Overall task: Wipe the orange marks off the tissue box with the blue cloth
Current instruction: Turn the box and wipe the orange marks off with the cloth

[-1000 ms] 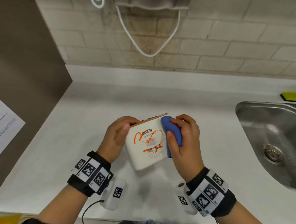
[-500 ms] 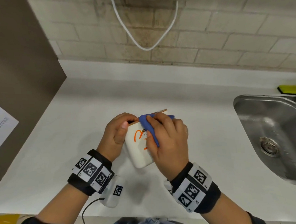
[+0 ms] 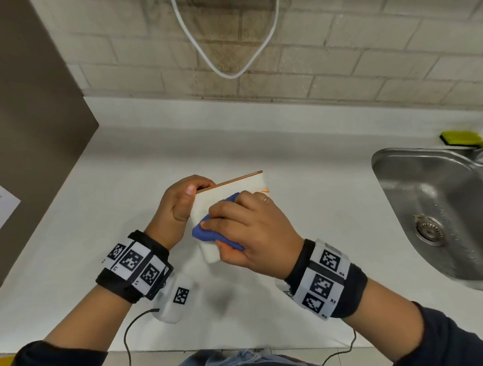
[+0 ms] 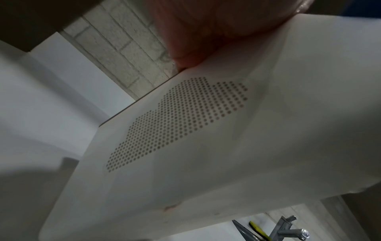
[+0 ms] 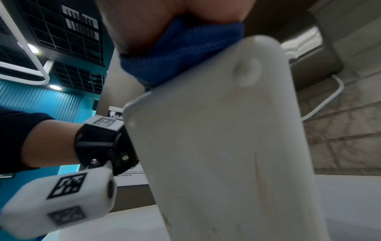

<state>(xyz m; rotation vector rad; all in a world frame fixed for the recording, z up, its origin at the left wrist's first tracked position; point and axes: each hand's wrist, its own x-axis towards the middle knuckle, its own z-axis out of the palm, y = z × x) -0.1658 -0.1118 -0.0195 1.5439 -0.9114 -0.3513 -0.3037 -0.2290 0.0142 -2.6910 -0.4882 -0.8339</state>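
While the head view looks down from above, the left hand [image 3: 179,206] sits at the centre of the frame with its fingers curled round the upper left edge of the white tissue box [image 3: 229,187], which is held tilted above the white counter [image 3: 305,179]. Just right of it, the right hand [image 3: 252,233] has its fingers curled over the bunched blue cloth [image 3: 206,234] and presses it against the box's facing side, covering most of that side. A small piece of the orange marks [image 3: 265,190] shows at the box's upper right corner, beyond the knuckles; whether more remain under the cloth cannot be told. A steel sink [image 3: 446,215] fills the right edge, with a yellow-green sponge [image 3: 461,138] behind it. From the left wrist view, the box's underside with its dotted patch [image 4: 179,124] fills the frame, and a blurred fingertip [image 4: 191,40] presses its top edge. From the right wrist view, the cloth [image 5: 185,53] is wedged between the hand at the top of the frame and the box's narrow side [image 5: 237,146]. Held in the air by one hand only, the box could twist or slip out of that grip under a firm wipe, and the corner mark could be missed because the cloth sits left of it.
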